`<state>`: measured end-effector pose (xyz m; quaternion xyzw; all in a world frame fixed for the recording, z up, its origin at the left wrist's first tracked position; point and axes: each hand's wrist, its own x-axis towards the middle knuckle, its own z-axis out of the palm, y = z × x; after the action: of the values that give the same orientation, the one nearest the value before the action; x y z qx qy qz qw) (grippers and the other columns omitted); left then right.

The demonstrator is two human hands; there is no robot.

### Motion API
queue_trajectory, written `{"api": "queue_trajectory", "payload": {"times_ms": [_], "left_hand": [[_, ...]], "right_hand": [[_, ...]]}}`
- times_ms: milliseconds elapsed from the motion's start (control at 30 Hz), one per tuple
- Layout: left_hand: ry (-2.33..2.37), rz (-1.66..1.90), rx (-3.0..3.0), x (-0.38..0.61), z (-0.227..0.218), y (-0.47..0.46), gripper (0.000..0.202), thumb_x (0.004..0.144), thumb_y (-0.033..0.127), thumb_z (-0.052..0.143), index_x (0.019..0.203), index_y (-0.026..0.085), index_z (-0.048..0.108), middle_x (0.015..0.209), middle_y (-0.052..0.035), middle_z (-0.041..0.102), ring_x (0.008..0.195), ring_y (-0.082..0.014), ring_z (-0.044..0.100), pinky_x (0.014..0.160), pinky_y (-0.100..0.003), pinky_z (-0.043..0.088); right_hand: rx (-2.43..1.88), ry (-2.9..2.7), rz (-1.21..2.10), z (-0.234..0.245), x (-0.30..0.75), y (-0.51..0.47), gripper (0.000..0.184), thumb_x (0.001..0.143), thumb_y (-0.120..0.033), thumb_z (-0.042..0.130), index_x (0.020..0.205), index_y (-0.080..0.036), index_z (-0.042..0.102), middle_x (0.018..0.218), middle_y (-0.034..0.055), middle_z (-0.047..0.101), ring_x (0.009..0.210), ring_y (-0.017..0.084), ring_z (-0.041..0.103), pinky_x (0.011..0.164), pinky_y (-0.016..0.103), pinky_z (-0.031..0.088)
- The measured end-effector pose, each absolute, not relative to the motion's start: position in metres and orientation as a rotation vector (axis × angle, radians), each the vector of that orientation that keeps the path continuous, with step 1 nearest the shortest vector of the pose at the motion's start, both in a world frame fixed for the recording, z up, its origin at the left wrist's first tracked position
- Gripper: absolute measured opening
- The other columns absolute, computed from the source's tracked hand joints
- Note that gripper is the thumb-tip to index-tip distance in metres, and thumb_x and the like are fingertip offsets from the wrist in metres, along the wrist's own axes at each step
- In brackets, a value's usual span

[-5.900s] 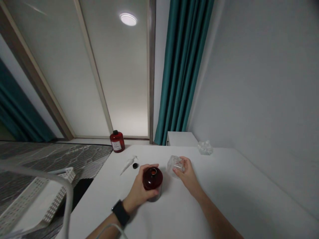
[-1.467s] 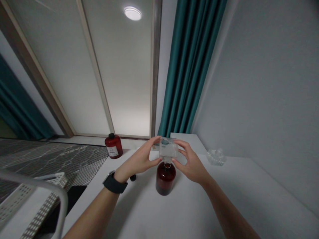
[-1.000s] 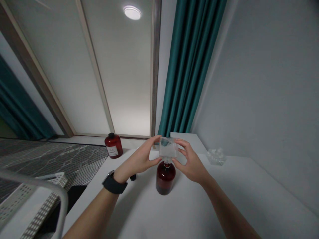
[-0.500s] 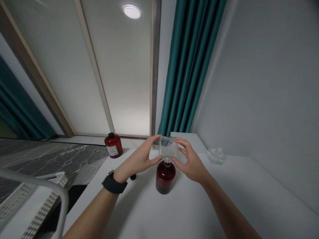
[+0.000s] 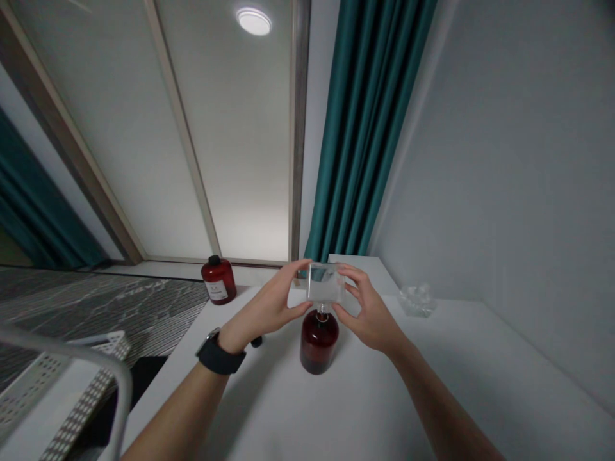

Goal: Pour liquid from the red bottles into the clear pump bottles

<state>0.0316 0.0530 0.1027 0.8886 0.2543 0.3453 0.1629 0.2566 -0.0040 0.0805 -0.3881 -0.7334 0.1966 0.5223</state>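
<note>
A dark red bottle (image 5: 318, 342) stands upright on the white table (image 5: 346, 410). A clear square bottle (image 5: 326, 283) is held upside down above it, its neck meeting the red bottle's open mouth. My left hand (image 5: 269, 308) grips the clear bottle's left side with thumb and fingers. My right hand (image 5: 368, 314) holds its right side the same way. A black watch (image 5: 218, 354) sits on my left wrist.
A second red bottle (image 5: 218, 280) with a white label stands on the floor by the sliding door. A small black cap (image 5: 257, 342) lies on the table behind my left wrist. A crumpled clear wrapper (image 5: 417, 299) lies at the far right. A white perforated basket (image 5: 67, 384) is at the lower left.
Earlier my left hand held the red bottle on the table and my right hand the clear one beside it. Since then the clear bottle sits inverted over the red one, held steady by both hands.
</note>
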Motion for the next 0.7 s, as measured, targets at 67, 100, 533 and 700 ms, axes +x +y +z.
{"api": "queue_trajectory", "payload": {"times_ms": [67,100,533,700], "left_hand": [[0.722,0.986,2.537,0.0316,0.1025,0.0531,0.071,0.088,0.023,0.068,0.146,0.029,0.028,0.146,-0.0112,0.046,0.132,-0.0290,0.051,0.112,-0.052,0.044],[0.720,0.990,2.537,0.0315,0.1024,0.0532,0.070,0.088,0.023,0.068,0.146,0.029,0.028,0.146,-0.0111,0.046,0.133,-0.0289,0.050,0.112,-0.051,0.044],[0.723,1.009,2.546,0.0309,0.1027,0.0526,0.071,0.088,0.024,0.068,0.146,0.030,0.028,0.147,-0.0111,0.046,0.132,-0.0300,0.051,0.111,-0.053,0.045],[0.724,1.020,2.556,0.0314,0.1025,0.0525,0.072,0.087,0.023,0.069,0.146,0.030,0.028,0.146,-0.0114,0.047,0.131,-0.0305,0.052,0.111,-0.054,0.045]], "right_hand": [[-0.928,-1.761,0.470,0.0805,0.2565,-0.0041,0.056,0.085,-0.014,0.062,0.133,-0.035,0.042,0.147,0.0075,0.042,0.144,0.026,0.036,0.115,0.055,0.040],[-0.928,-1.763,0.467,0.0806,0.2564,-0.0042,0.056,0.085,-0.013,0.062,0.133,-0.035,0.041,0.147,0.0077,0.042,0.145,0.026,0.036,0.115,0.055,0.040],[-0.934,-1.771,0.449,0.0821,0.2547,-0.0054,0.055,0.086,-0.014,0.062,0.133,-0.035,0.041,0.148,0.0086,0.040,0.145,0.027,0.036,0.115,0.057,0.040],[-0.926,-1.767,0.444,0.0817,0.2543,-0.0060,0.056,0.086,-0.011,0.061,0.133,-0.034,0.041,0.149,0.0085,0.040,0.145,0.026,0.035,0.115,0.056,0.040]]}}
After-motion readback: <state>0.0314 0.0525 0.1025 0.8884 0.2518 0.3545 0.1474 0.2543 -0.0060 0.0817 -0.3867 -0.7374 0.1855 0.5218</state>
